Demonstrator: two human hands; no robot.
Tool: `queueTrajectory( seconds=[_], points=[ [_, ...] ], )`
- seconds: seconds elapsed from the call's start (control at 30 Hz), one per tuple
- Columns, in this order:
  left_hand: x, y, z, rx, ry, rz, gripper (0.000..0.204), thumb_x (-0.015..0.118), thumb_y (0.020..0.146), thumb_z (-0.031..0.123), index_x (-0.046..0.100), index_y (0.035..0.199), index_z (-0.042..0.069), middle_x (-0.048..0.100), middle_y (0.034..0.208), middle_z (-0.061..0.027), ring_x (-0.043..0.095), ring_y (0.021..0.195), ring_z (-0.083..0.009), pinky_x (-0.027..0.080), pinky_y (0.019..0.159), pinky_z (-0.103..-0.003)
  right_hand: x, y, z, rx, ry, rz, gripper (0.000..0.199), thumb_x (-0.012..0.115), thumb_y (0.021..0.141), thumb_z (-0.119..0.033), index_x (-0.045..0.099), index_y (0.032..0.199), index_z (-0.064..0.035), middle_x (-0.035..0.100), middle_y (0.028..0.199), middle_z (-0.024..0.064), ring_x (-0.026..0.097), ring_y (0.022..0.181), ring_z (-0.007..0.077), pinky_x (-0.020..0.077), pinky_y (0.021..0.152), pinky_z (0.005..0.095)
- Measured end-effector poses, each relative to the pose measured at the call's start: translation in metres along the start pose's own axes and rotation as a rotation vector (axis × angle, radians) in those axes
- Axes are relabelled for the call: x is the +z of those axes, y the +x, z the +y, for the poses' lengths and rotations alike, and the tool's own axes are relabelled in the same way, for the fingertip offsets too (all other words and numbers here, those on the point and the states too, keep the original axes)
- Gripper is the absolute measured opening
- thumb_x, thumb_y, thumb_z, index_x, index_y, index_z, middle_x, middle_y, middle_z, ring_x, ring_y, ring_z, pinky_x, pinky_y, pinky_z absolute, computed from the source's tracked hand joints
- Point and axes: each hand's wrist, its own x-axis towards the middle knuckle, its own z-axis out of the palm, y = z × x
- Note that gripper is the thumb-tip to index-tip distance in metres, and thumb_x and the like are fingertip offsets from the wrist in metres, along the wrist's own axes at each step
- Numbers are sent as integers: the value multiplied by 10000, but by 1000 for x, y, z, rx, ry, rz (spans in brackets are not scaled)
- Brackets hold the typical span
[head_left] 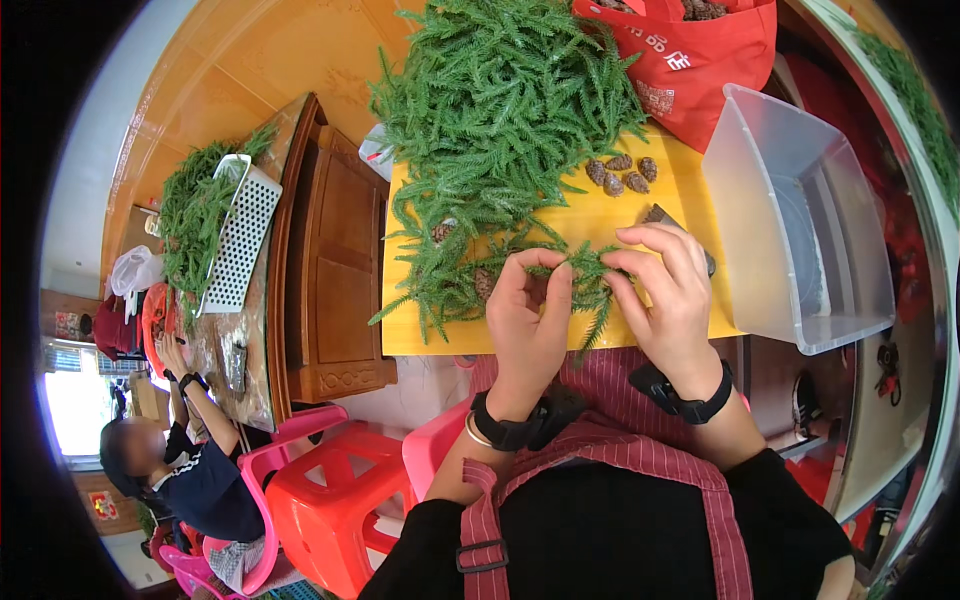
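Left hand [527, 318] and right hand [668, 292] both pinch a green fir-like sprig [583, 268], fingers closed on it from either side. The sprig's long axis runs left to right across the view, roughly level, with side twigs drooping toward the person. It is held just above the near edge of the yellow table [690, 195]. A heap of green branches [495, 110] lies behind it, small pine cones [622, 175] beside that, and a clear plastic bin [800, 220] to the right.

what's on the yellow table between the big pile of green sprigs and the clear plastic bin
In the head view, four small brown cones lie on the yellow table, between the pile of green sprigs and the clear plastic bin.
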Motion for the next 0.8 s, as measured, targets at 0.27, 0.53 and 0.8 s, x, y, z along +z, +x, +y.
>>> queueTrajectory(
  seconds=[0.27,0.53,0.8],
  points=[
    [3,3,-4,-3,-50,7,100,530,853,32,509,950,16,535,798,-2,495,668,-28,430,605,-167,8,-5,-2,54,40,42,209,645,642,50,630,825,-51,556,906,80,562,788,224,457,629,304],
    [9,2,-7,122,-84,-23,89,518,857,33,480,936,13,583,1012,-93,496,699,-31,435,609,-176,10,-5,3,65,155,31,220,615,651,66,618,845,-39,528,945,111,552,812,239,453,684,311],
    [4,5,2,34,-81,8,103,530,848,24,494,944,18,522,754,10,471,629,-10,371,532,-143,-1,0,-2,105,279,-107,212,571,691,1,590,901,-7,523,1042,148,531,900,283,423,792,351]
  ],
)
